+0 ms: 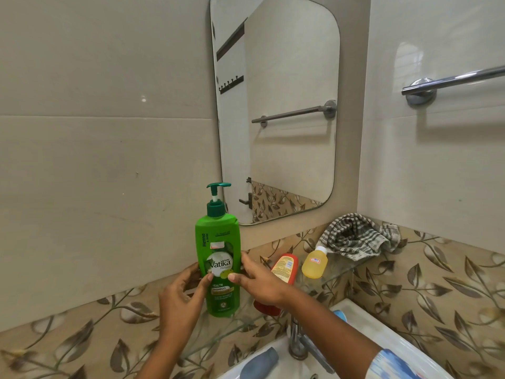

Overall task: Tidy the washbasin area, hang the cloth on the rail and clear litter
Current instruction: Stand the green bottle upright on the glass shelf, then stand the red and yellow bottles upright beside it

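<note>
Gripping an upright green shampoo bottle [218, 258] from both sides: left hand [179, 299] curled around its left edge, thumb pressed on the label; right hand [258, 283] clasping the right edge, thumb likewise on the front, fingers narrowly spread behind. Just right of the right-hand fingers, an orange bottle [284, 268] and a yellow bottle [314, 263] lying tilted. Beyond those, a crumpled checked cloth [358, 236] in the corner, well below the bare rail [453, 79].

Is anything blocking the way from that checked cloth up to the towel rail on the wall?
Nothing visible does. The checked cloth lies bunched in the corner of the glass shelf, and only bare tile lies between it and the rail above it.
</note>
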The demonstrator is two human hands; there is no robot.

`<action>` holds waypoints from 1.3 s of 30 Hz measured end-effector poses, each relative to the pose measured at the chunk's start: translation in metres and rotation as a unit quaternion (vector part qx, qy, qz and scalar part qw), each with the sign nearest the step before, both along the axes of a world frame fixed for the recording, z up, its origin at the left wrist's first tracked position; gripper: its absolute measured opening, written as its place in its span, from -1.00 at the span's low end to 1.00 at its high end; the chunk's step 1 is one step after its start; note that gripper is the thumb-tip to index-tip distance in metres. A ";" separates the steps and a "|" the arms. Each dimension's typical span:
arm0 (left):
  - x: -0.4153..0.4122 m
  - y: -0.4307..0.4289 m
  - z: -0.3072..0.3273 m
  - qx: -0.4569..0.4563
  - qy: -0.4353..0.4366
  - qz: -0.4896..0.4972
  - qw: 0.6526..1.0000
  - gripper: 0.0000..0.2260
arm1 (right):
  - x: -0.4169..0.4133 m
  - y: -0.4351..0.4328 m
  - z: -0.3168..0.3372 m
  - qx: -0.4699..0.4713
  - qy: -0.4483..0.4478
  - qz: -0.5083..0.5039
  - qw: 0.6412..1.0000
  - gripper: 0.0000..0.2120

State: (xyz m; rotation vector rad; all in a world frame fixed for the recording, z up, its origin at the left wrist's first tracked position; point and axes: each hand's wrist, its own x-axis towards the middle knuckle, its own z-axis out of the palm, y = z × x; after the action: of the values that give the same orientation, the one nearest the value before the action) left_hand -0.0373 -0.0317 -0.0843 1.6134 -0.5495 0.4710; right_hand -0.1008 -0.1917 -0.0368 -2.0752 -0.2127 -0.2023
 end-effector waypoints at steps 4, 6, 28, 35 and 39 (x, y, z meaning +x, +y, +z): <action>-0.006 -0.006 -0.005 0.005 -0.015 0.051 0.999 -0.73 | 0.002 -0.007 0.001 0.013 0.014 0.006 1.000 -0.55; -0.006 -0.007 -0.006 0.008 -0.020 0.063 0.998 -0.72 | 0.001 -0.007 0.001 0.018 0.020 0.014 1.000 -0.54; -0.068 -0.061 -0.040 0.371 -0.321 0.112 0.864 -0.37 | -0.011 -0.104 -0.022 -0.471 -0.050 -0.246 0.846 -0.43; -0.068 -0.079 -0.031 0.402 -0.291 0.082 0.864 -0.50 | -0.008 -0.110 -0.038 -0.460 -0.008 -0.227 0.858 -0.33; -0.072 -0.078 -0.023 0.355 -0.288 0.063 0.887 -0.54 | -0.008 -0.110 -0.046 -0.389 -0.046 -0.223 0.892 -0.38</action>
State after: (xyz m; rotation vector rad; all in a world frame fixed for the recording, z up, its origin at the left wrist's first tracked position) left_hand -0.1095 -0.1095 -0.1072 2.2208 -1.1678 0.9368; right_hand -0.1091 -0.3021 -0.0833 -2.9034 0.1721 -0.5685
